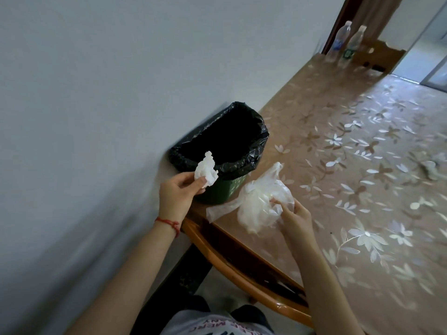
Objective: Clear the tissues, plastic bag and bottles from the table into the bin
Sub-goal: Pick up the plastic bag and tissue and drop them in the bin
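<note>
My left hand (175, 193) pinches a crumpled white tissue (206, 170) at the near rim of the bin (225, 141), a small green bin lined with a black bag that stands on the table corner. A clear plastic bag (260, 204) lies on the table just right of the bin, and my right hand (294, 212) grips its side. Two clear plastic bottles (338, 42) (352, 45) stand upright at the table's far end. Another crumpled tissue (431, 168) lies on the table at the right edge of the view.
The table (362, 165) has a brown cloth with white flowers and a wooden edge. A grey wall runs close along the left, right behind the bin. A wooden chair back (379, 54) stands beyond the bottles, by a doorway.
</note>
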`<state>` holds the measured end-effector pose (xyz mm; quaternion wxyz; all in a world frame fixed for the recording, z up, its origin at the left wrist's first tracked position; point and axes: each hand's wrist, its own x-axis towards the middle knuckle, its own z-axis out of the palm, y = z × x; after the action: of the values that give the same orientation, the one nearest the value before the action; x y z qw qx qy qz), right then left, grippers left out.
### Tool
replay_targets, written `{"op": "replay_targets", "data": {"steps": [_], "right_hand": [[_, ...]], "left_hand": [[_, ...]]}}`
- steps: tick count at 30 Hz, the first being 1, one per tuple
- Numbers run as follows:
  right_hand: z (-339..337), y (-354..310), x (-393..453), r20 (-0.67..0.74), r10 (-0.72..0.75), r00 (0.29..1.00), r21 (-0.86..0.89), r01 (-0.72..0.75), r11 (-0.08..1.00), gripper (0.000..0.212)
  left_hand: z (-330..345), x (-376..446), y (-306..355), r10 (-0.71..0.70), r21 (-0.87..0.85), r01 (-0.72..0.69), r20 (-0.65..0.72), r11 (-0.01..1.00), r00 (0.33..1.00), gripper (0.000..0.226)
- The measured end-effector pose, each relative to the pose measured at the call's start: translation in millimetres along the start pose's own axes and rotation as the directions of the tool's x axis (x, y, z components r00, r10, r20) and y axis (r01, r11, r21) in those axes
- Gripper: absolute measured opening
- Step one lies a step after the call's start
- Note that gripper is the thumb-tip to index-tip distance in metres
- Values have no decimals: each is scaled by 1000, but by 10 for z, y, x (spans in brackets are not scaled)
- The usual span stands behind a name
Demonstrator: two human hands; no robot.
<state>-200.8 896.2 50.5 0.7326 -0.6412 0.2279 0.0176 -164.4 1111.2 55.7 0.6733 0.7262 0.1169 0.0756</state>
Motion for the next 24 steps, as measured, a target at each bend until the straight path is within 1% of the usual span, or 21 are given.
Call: {"op": "replay_targets", "data": {"steps": [4, 8, 13, 14, 16, 18, 21, 23, 24], "right_hand": [[-13, -24, 35, 0, -3, 1000, -3, 3, 1000, 13], [-25, -27, 47, 7, 3, 1000, 5, -3, 1000, 12], [-65, -30, 61, 0, 12, 1000, 2, -12, 1000, 14], [-72, -34, 61, 1, 11, 1000, 2, -11, 1000, 14], [-79, -46, 63, 7, 3, 1000, 10, -3, 1000, 12], [-77, -64, 67, 16, -10, 1000, 16, 10, 1000, 10], [-59, -112, 81, 36, -36, 999, 16, 36, 999, 12], [-33, -167, 95, 52, -52, 997, 21, 51, 998, 12], [-15, -204, 102, 59, -58, 997, 26, 57, 998, 11]], "left_hand": [[134, 278, 158, 32, 9, -32, 31, 999, 999, 13], [291, 571, 266, 47, 13, -48, 42, 999, 998, 8], [404, 765, 313, 52, 60, -54, 29, 997, 998, 31], [402, 770, 305, 54, 88, -57, 27, 995, 998, 34], [366, 729, 290, 86, 205, -90, 26, 975, 996, 38], [311, 623, 253, 178, 356, -188, 61, 915, 982, 37], [203, 434, 162, 355, 559, -388, 173, 733, 919, 38], [109, 341, 67, 414, 645, -458, 232, 612, 880, 40], [60, 294, 16, 431, 684, -470, 244, 558, 868, 43]]}}
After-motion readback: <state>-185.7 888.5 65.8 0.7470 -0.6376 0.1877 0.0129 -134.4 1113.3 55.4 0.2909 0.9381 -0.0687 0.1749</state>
